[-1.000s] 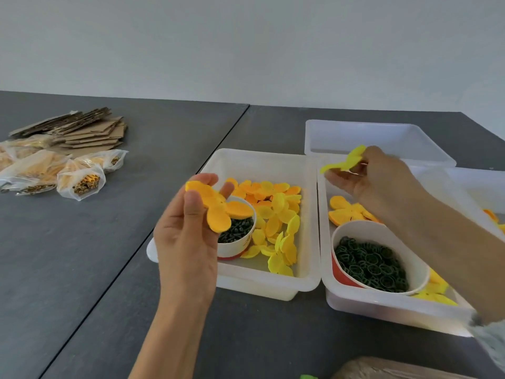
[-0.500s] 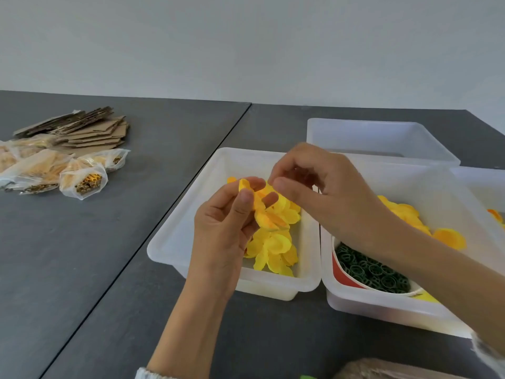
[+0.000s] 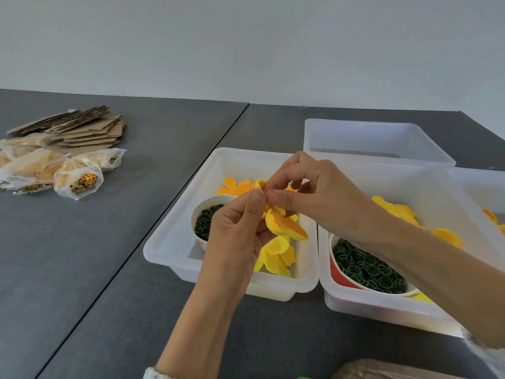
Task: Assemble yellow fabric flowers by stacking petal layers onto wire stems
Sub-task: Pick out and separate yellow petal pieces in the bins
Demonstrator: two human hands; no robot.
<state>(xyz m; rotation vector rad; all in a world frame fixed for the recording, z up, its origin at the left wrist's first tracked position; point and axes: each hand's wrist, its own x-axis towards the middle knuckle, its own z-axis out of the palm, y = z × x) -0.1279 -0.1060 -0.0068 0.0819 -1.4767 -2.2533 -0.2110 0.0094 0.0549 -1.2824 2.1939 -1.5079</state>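
My left hand (image 3: pixel 235 233) and right hand (image 3: pixel 314 195) both pinch the yellow petal layers (image 3: pixel 284 225) above the near bin (image 3: pixel 175 242), hiding part of its cup (image 3: pixel 203 212). Cardboard (image 3: pixel 90 129) and bags (image 3: pixel 79 180) lie well apart on the table (image 3: pixel 82 269).

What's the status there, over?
Left hand and right hand both pinching the yellow petal stack over the left bin. Stem not visible. Nothing in the way.

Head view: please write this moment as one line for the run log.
step: stacking petals | left hand: pinches petals | right hand: pinches petals | place: above left bin | stem: not visible
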